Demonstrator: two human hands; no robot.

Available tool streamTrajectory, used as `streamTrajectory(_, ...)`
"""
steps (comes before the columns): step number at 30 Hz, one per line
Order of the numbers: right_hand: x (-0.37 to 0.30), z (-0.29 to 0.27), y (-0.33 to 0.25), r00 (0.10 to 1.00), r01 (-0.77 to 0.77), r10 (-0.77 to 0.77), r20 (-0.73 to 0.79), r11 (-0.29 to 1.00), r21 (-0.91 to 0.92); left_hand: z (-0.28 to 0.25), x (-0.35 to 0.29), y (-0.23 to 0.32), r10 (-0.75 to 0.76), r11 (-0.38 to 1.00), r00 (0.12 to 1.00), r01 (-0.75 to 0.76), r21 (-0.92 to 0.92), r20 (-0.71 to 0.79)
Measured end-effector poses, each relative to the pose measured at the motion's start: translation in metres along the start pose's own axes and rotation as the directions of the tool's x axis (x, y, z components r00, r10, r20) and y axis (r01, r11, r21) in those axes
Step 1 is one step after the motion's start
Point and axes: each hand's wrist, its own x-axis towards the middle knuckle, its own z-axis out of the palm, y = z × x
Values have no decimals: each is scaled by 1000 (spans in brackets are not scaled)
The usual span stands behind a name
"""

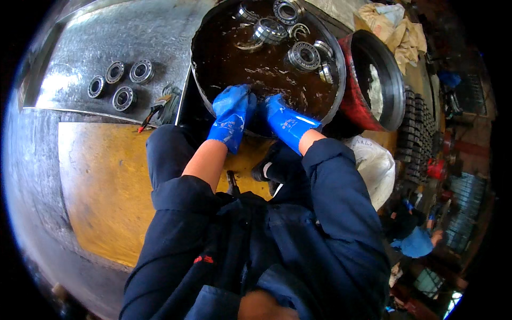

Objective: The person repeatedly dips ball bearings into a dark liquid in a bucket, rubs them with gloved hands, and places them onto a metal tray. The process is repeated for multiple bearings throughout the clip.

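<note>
My hands wear blue rubber gloves and meet at the near edge of a round drum (198, 80) of dark brown liquid (229, 58). My left hand (234, 101) is curled, knuckles up, over the liquid. Close beside it my right hand (278, 111) bends down, its fingers closed and partly hidden. What they hold, if anything, does not show. At the drum's far side lie several metal roller bearings, among them a large bearing (304, 56), a tilted bearing (270, 31) and a far bearing (288, 10). A loose curved metal ring (299, 31) lies among them.
On the metal tray (160, 42) at left stand several bearings (124, 98). Red-handled pliers (152, 114) lie near its corner. A red drum (352, 80) adjoins on the right, with a white sack (373, 165) nearer me. Another person (417, 240) is at far right.
</note>
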Motion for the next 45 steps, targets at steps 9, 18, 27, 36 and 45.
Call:
streamTrajectory(9, -31, 11, 21, 949, 202, -80, -305, 898, 390, -8, -2, -10, -82, 995, 992, 76, 61, 97)
streamTrajectory(18, 10, 13, 11, 999, -8, 23, -42, 946, 325, 5, 4, -4, -74, 994, 990, 64, 85, 118)
streamTrajectory(27, -9, -14, -1, 992, -114, 99, 78, 969, 220, -7, 3, 2, -91, 993, 988, 82, 79, 122)
streamTrajectory(36, -38, 2, 29, 955, 153, -59, -291, 939, 309, -1, 3, -6, -115, 992, 979, 104, 69, 171)
streamTrajectory(45, 34, 36, 25, 997, 14, 4, 76, 971, -239, 16, 8, 20, -71, 997, 993, 68, 35, 96)
